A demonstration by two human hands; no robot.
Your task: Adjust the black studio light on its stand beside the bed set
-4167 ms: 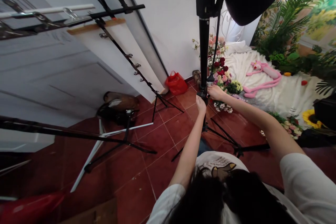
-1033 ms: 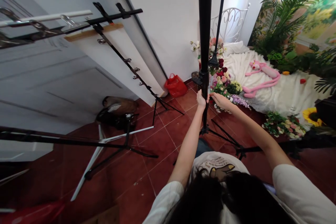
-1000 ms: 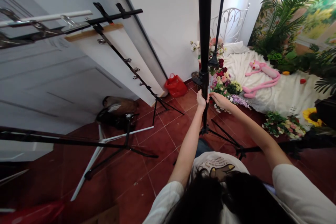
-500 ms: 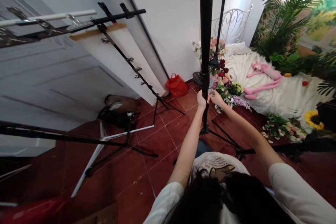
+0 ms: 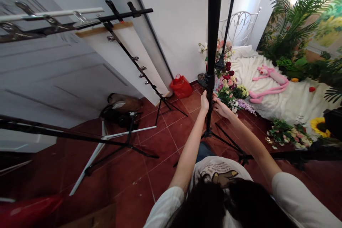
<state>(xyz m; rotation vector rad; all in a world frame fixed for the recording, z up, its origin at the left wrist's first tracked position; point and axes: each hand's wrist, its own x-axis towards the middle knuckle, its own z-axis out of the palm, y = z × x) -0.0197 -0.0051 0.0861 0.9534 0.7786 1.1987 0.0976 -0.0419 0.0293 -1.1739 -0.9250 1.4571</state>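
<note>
A black upright stand pole rises in front of me, with a clamp collar just above my hands and tripod legs below. My left hand is against the left side of the pole, its fingers wrapped partly behind it. On the pole's right side is my right hand, fingers bent towards the pole below the collar. Whether the right fingers pinch anything is too small to tell.
Flowers and a white-draped bed with a pink plush toy lie to the right. A clipped backdrop stand, a red bag and white poles are on the left. Red tiles cover the floor.
The view has shifted slightly, so the pole appears a little further right. My right hand has turned and its fingers look more spread beside the pole. The left hand stays at the pole.
</note>
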